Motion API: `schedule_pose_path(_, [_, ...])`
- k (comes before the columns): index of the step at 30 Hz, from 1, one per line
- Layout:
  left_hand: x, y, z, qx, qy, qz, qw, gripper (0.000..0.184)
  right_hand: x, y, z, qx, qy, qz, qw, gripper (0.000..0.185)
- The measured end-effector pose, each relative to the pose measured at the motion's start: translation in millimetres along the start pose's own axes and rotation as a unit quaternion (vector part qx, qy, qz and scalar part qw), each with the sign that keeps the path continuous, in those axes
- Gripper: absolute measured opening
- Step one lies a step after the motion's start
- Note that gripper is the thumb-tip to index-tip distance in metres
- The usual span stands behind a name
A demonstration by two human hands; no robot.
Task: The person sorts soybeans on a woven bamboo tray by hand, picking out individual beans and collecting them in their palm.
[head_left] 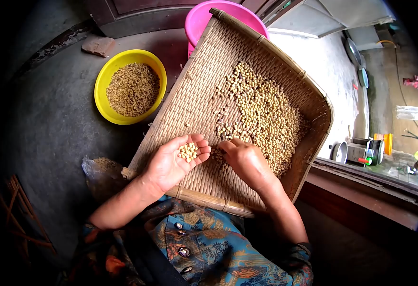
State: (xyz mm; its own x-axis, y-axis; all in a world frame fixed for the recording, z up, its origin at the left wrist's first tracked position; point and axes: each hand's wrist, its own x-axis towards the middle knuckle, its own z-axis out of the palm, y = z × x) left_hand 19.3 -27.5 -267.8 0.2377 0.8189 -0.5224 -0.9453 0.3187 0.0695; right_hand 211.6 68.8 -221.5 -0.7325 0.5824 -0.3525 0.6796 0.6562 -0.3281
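Note:
A woven bamboo winnowing tray (197,102) lies tilted in front of me, its near rim at my lap. Pale soybeans (266,112), with darker ones among them, are heaped toward its right side and thin out to the left. My left hand (173,159) is palm up over the near left part of the tray, fingers curled, cupping a small pile of pale soybeans (187,152). Close beside it, my right hand (245,159) reaches down to the edge of the heap with fingertips pinched together. Whatever is between those fingertips is hidden.
On the floor at left stands a yellow basin (105,107) of small beans or grain. A pink basin (199,19) sits behind the tray. A brick (98,45) lies near the door, and a plastic bag (97,169) rests left of the tray. A raised sill (361,200) runs along the right.

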Motion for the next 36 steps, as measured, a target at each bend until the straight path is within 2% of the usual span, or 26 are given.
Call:
schedule_pose_path(3, [0.8,0.7,-1.3,-0.001,0.004,0.001,1.000,0.030,2.8,5.3,8.3,-0.054,0.043,-0.068,0.995,0.018])
schedule_pose_path(7, [0.8,0.4,-3.5,0.009,-0.004,0.002,1.000,0.033,3.6,-0.2,6.9,-0.110,0.013,-0.049,0.993,0.013])
schedule_pose_path(10, [1.4,0.3,-3.4,0.018,-0.014,0.005,1.000,0.037,5.6,-0.8,12.1,-0.094,0.041,-0.021,0.995,0.010])
schedule_pose_path(13, [1.2,1.7,-2.4,0.019,-0.024,0.004,1.000,0.039,5.6,5.8,10.1,0.070,0.092,0.003,0.993,0.008])
schedule_pose_path(15, [1.1,2.3,-0.4,0.014,-0.026,0.001,1.000,0.039,4.1,-6.7,-11.0,0.178,0.087,0.034,0.980,0.012])
schedule_pose_path(17, [0.3,2.4,0.1,0.023,-0.037,0.003,0.999,0.038,0.3,-22.3,-31.8,0.313,0.021,0.072,0.947,0.015])
schedule_pose_path(20, [-2.2,3.4,5.3,0.033,-0.035,0.010,0.999,0.036,-0.9,-38.7,-45.4,0.499,0.045,0.019,0.865,0.017])
schedule_pose_path(21, [-2.2,3.3,4.8,0.030,-0.029,0.011,0.999,0.035,-1.0,-32.7,-49.8,0.395,0.031,0.045,0.917,0.020])
schedule_pose_path(23, [-1.7,2.4,2.6,0.024,-0.018,0.012,0.999,0.034,-4.5,-24.1,-44.6,0.321,0.094,0.076,0.939,0.019])
schedule_pose_path(24, [-3.5,3.5,5.2,0.007,-0.019,0.007,1.000,0.032,-6.0,-21.2,-39.1,0.286,0.143,0.056,0.946,0.015])
schedule_pose_path(27, [-2.3,2.8,2.0,0.000,-0.015,0.023,1.000,0.031,-12.3,-12.1,-26.6,0.168,0.115,0.027,0.979,0.010])
schedule_pose_path(29, [-1.7,1.8,2.3,0.001,0.004,0.030,1.000,0.030,-13.7,-14.4,-20.7,0.139,0.063,0.061,0.986,0.010])
schedule_pose_path(31, [-1.3,2.3,0.9,0.001,0.012,0.033,0.999,0.029,-13.3,-9.9,-3.9,0.089,0.059,0.054,0.993,0.011])
schedule_pose_path(36, [-0.9,3.2,-0.6,0.003,0.013,0.033,0.999,0.029,-5.9,-10.5,3.8,0.054,0.087,-0.052,0.993,0.013])
